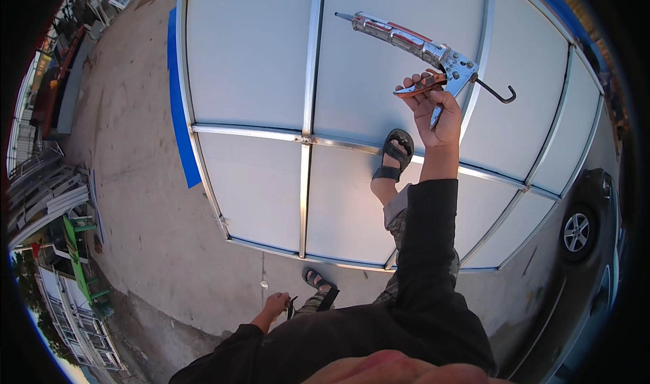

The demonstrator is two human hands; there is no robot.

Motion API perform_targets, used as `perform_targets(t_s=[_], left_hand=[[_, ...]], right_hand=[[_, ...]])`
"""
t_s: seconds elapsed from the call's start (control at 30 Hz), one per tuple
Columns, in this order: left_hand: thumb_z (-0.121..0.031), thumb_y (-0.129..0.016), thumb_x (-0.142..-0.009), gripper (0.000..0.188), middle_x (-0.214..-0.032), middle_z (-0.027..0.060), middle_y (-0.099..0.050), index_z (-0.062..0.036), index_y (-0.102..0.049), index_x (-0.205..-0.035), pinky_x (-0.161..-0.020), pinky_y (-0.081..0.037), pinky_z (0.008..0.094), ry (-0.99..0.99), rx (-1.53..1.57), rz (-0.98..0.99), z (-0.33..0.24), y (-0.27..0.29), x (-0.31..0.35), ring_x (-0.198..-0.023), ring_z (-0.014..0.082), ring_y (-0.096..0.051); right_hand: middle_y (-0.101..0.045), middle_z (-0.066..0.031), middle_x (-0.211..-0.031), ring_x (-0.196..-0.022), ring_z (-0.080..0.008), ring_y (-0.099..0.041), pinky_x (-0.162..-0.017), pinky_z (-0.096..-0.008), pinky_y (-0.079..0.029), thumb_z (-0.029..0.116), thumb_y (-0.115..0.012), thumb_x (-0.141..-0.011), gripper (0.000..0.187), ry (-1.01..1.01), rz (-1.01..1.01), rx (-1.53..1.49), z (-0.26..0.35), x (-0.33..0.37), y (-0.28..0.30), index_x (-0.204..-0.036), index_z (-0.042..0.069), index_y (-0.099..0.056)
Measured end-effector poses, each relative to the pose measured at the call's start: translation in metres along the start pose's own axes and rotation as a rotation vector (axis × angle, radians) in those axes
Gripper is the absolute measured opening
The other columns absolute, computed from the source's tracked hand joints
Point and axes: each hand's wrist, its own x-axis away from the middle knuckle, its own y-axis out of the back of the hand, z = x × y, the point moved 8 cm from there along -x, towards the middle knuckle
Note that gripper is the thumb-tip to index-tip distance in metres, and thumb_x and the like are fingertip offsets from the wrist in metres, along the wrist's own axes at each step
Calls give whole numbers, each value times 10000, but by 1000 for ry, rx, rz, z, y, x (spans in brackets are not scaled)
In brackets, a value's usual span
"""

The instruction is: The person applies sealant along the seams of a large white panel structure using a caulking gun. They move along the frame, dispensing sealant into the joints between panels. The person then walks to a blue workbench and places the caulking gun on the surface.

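My right hand point(437, 120) is raised over the panel and wrapped around the orange trigger and grip of a caulking gun point(406, 37). The gun's worn silver barrel points to the far left, ending in a narrow nozzle. Its hooked black rod sticks out on the right. Below lies a large panel point(247, 59) of white sheets in a silver metal frame point(254, 132). Low at my left side, my left hand point(276, 304) is closed, with a thin dark thing by its fingers that is too small to name.
One sandalled foot point(396, 154) is on the panel by a crossbar, the other point(318, 279) on the concrete point(128, 201). A blue strip point(179, 106) runs along the panel's left edge. A dark car point(586, 228) stands at right; metal lengths point(51, 201) and a green frame point(80, 262) at left.
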Motion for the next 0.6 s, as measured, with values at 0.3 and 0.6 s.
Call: perform_targets(t_s=[0.3, 0.6], left_hand=[[-328, -554, -971, 337, -849, 83, -677, -5, -650, -962, -612, -504, 322, 67, 45, -35, -12, -8, -14, -707, 167, -637], [-334, -555, -969, 347, -833, 81, -677, -3, -656, -946, -604, -512, 321, 82, 67, -56, -14, -12, -17, -696, 158, -638]], right_hand=[[-644, -170, -962, -961, -341, -664, -923, -541, -542, 71, -429, -836, 259, 170, -41, -68, 2, -117, -6, -1030, -18, -576], [-631, -160, -951, -937, -328, -659, -894, -516, -566, 68, -408, -858, 213, 173, -36, -69, -14, -155, -5, -991, 0, -560]])
